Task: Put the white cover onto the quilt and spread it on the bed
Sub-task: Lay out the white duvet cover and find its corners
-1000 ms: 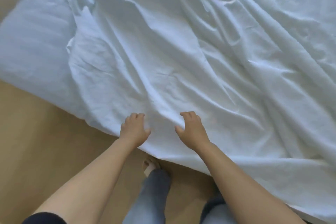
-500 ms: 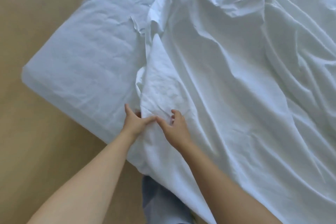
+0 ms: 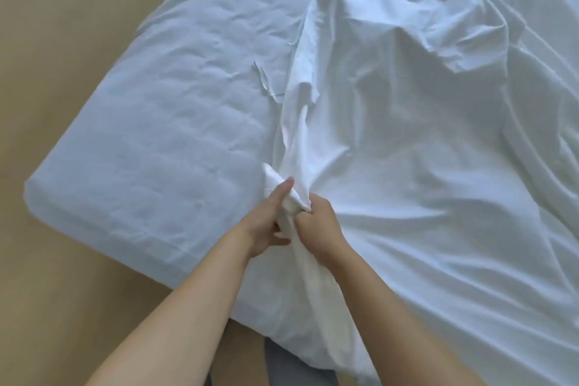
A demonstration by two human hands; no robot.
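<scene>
The white cover (image 3: 407,141) lies crumpled over the right and middle of the bed (image 3: 163,122), with deep folds running up and to the right. Its left edge is gathered into a bunch at the near side of the bed. My left hand (image 3: 269,222) and my right hand (image 3: 316,229) are side by side, both closed around that bunched edge, which hangs down between my forearms. A quilt apart from the cover cannot be made out.
The left part of the bed shows a wrinkled pale sheet, with its rounded corner (image 3: 34,194) at the left. Tan floor (image 3: 62,41) runs along the left and near side. My grey trouser leg (image 3: 297,367) is at the bottom edge.
Both hands moved left along the cover's edge and closed on it, gathering it into a bunch and lifting it. The view shifted left, so more bare sheet shows.
</scene>
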